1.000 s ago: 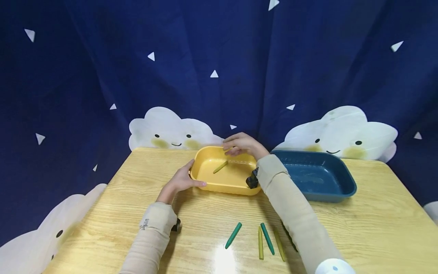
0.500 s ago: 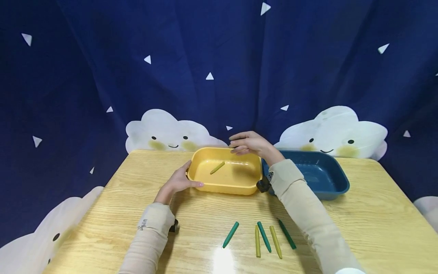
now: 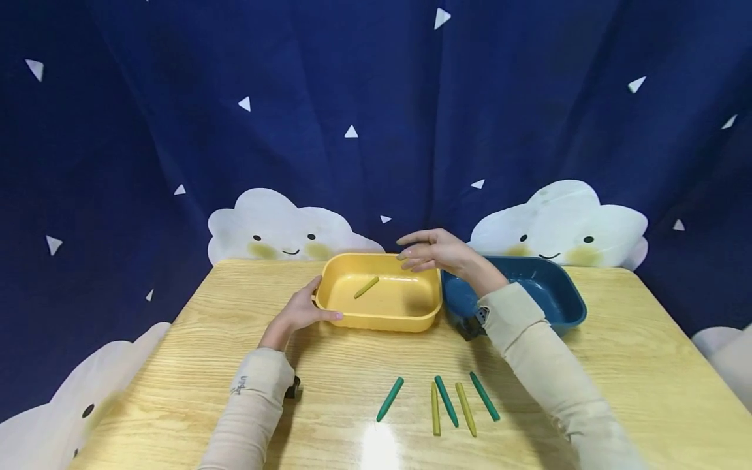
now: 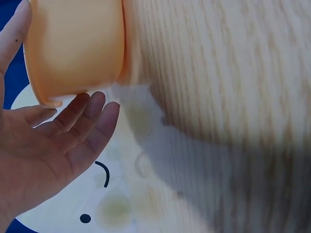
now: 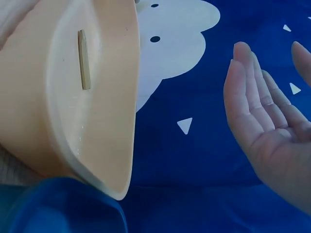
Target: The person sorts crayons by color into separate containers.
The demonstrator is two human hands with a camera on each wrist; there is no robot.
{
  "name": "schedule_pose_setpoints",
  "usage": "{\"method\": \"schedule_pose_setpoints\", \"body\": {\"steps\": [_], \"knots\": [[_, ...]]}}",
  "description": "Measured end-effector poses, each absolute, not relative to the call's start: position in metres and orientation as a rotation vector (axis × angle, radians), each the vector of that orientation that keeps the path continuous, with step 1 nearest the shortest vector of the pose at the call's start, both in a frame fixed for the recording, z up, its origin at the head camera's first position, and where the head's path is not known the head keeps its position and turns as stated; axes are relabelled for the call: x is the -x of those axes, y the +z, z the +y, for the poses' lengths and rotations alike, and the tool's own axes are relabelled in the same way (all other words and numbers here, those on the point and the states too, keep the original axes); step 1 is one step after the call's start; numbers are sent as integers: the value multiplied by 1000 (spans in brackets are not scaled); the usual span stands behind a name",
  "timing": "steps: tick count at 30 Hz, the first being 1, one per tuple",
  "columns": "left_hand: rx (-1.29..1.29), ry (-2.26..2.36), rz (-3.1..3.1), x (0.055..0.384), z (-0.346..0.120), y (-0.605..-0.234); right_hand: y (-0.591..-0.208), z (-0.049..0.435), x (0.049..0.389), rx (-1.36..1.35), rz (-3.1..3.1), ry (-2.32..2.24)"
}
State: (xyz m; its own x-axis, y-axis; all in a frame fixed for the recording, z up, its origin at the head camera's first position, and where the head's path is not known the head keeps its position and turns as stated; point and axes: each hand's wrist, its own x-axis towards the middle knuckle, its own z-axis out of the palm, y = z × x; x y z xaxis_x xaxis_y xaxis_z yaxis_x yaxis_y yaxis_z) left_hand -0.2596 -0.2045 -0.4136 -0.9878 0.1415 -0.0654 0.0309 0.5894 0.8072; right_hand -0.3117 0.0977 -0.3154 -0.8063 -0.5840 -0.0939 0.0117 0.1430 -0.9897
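My left hand (image 3: 298, 311) holds the left end of a yellow plastic bin (image 3: 388, 322), thumb on the front rim and index finger by the back left corner. In the left wrist view, its other fingers (image 4: 95, 104) lie near the bin's outer end wall. Inside the bin lies one olive-yellow crayon (image 3: 367, 287). My right hand (image 3: 446, 253) hovers over the bin's back right corner, holding nothing. Its fingers (image 5: 238, 92) are extended and slightly bent in the right wrist view, apart from the bin.
A dark blue bin (image 3: 552, 287) stands against the yellow bin's right side, partly hidden by my right arm. Several green and olive-yellow crayons, among them a green crayon (image 3: 390, 399) and a yellow crayon (image 3: 465, 409), lie on the wooden table (image 3: 235, 339). A blue curtain (image 3: 294, 130) hangs behind.
My right hand has drawn back rightward from over the yellow bin, uncovering a green crayon at right. The left hand stays on the bin. The head view has shifted slightly.
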Motion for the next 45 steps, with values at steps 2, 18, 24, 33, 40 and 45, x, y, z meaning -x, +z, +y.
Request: {"method": "schedule_pose_setpoints", "body": {"steps": [2,18,24,33,40,45], "knots": [[-147,1359,2688,260,-205,-413,-315,101,307,580,1957,-1707],[-171,1377,2690,259,-207,-421,-331,138,269,733,2011,-1574],[-153,1348,2709,258,-208,-419,-340,152,257,895,1951,-1557],[-156,1350,2700,259,-206,-419,-356,174,239,1216,1669,-1480],[-151,1364,2694,259,-205,-417,-377,188,226,1194,1595,-1360],[-149,1355,2694,261,-206,-419,-392,194,226,1231,1599,-1324]]}}
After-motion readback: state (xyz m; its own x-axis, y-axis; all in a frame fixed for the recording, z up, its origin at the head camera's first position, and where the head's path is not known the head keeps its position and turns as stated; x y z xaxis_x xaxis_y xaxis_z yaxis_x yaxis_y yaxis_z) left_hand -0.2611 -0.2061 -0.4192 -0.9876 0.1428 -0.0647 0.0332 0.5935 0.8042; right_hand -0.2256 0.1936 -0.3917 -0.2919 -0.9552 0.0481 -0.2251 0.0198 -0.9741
